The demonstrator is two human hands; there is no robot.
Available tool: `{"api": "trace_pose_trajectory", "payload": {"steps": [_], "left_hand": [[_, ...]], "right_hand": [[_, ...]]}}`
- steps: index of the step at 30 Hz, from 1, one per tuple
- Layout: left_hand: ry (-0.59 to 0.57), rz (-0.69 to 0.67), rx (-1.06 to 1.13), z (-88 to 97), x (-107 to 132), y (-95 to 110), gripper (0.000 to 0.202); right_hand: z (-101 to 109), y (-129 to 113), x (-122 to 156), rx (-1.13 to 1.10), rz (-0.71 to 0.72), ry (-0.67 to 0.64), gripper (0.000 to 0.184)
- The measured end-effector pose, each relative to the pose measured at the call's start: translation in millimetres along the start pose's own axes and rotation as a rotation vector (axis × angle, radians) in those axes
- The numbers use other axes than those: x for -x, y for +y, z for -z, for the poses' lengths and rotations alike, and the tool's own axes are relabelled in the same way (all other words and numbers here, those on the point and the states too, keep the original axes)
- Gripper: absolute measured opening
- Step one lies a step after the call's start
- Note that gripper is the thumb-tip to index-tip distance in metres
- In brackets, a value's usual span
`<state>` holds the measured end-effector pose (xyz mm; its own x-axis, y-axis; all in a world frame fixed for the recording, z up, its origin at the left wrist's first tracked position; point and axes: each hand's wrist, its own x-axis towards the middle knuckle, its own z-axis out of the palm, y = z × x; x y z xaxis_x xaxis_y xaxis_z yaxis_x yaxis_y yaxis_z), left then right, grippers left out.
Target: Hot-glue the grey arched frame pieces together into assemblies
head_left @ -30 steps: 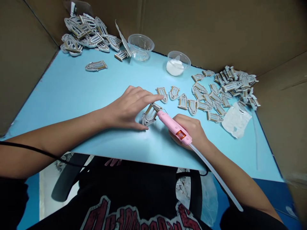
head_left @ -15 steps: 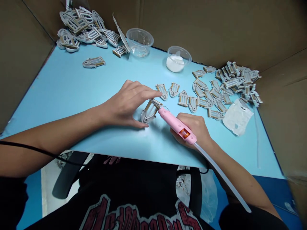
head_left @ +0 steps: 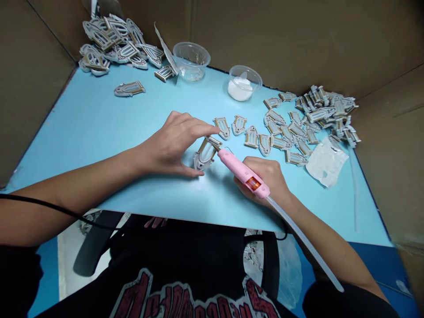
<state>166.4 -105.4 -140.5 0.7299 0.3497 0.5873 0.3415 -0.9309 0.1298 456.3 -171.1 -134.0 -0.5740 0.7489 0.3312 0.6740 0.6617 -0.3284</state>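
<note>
My left hand [head_left: 177, 143] holds a small white and gold arched window-shaped piece [head_left: 205, 153] on edge between thumb and fingers, just above or on the blue tabletop. In my right hand [head_left: 265, 176] is a pink hot glue gun [head_left: 240, 169], its fingers wrapped round the handle. The nozzle meets the piece's right side near its squared end. From the back of the gun a long translucent glue stick [head_left: 304, 243] slants down over my right forearm. Two similar arched pieces [head_left: 221, 128] lie just beyond my left fingertips.
A heap of arched pieces [head_left: 112, 39] fills the back left corner; another heap [head_left: 331, 110] stands at the right. Two clear plastic cups [head_left: 191, 62] are at the back, one with white stuff [head_left: 240, 89]. A torn white sheet [head_left: 327, 162] and a loose glue stick [head_left: 355, 194] lie right.
The camera view has shifted slightly. My left hand still holds the arched piece, and the glue gun's nozzle stays at its right side, with hardly any movement.
</note>
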Motion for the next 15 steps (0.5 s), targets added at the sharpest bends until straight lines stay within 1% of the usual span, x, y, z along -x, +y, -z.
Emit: {"api": "trace_pose_trajectory", "payload": {"steps": [3,9,12,15], "left_hand": [[0.003,0.008,-0.015,-0.6,0.2,0.1,0.080],[0.059,-0.044,-0.022,-2.3,-1.1,0.2,0.078],[0.049,-0.022,-0.024,-1.5,-1.3,0.1,0.075],[0.036,-0.035,-0.032,-0.5,-1.2,0.3,0.075]], "right_hand": [[0.0,0.6,0.7,-0.003,-0.004,0.007,0.024],[1.2,-1.4,-0.1,-0.031,0.014,0.027,0.023],[1.7,-2.0,-0.3,-0.040,0.002,0.020,0.023],[1.9,-2.6,-0.4,-0.034,-0.009,0.011,0.023]]}}
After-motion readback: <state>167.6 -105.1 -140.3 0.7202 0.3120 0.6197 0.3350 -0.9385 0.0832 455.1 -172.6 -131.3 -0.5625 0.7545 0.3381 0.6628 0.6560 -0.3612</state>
